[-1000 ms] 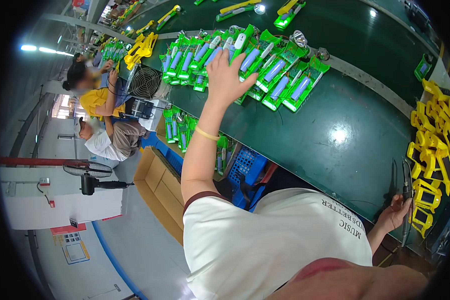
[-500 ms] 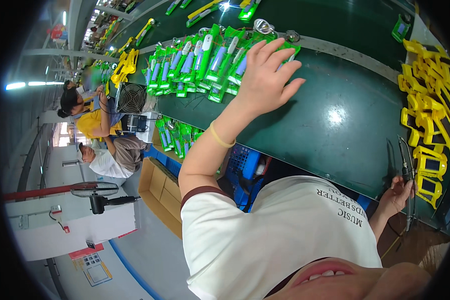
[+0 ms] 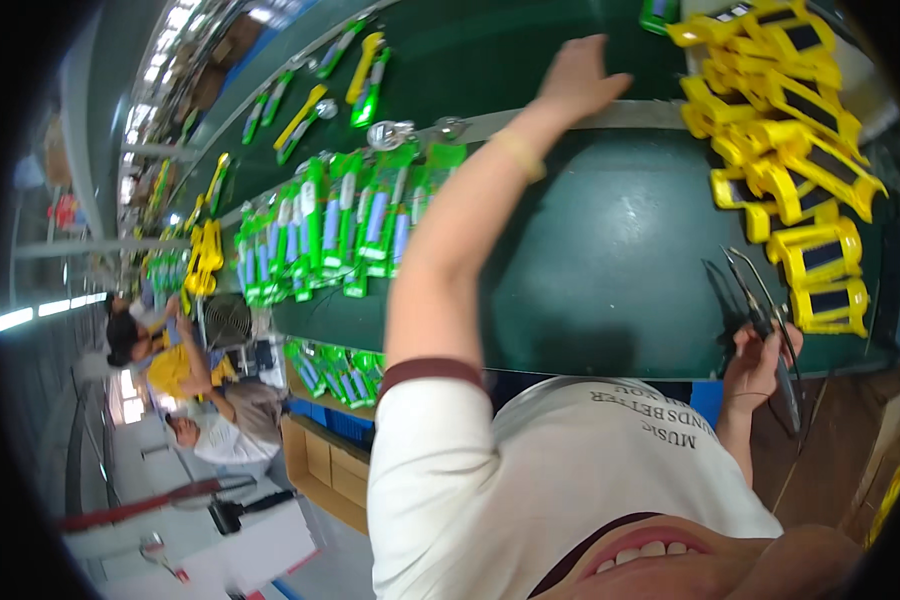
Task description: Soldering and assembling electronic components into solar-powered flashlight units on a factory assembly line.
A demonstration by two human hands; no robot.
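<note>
Shirt lettering: dark capital lettering [image 3: 650, 415] runs in several lines across the chest of the white shirt [image 3: 560, 470], upside down from this view; any marks on the green casings [image 3: 375, 218] are too blurred to read.
Left hand: the left hand [image 3: 578, 82] is blurred, fingers spread and grasping nothing visible, over the dark green belt [image 3: 490, 85]; whether it touches the surface I cannot tell.
Right hand: the right hand [image 3: 755, 368] is closed around a pen-like tool [image 3: 761, 318] with a dark grip, thin metal tips pointing away from the body, near the yellow frames.
Green casings: ranged side by side on the left of the bench [image 3: 610, 250], purple cells inside, some hidden by the left arm.
Yellow frames: the yellow frames [image 3: 820, 257], with dark panels, are heaped along the bench's right side.
Bench edges: a grey rail [image 3: 635, 115] divides bench from belt; the front edge runs just beside the shirt.
Room to move: the widest stretch of green bench top lies between casings and frames, partly under the left forearm.
Cardboard box: the cardboard box [image 3: 315, 455] stands below the bench's front edge, left of the shirt.
</note>
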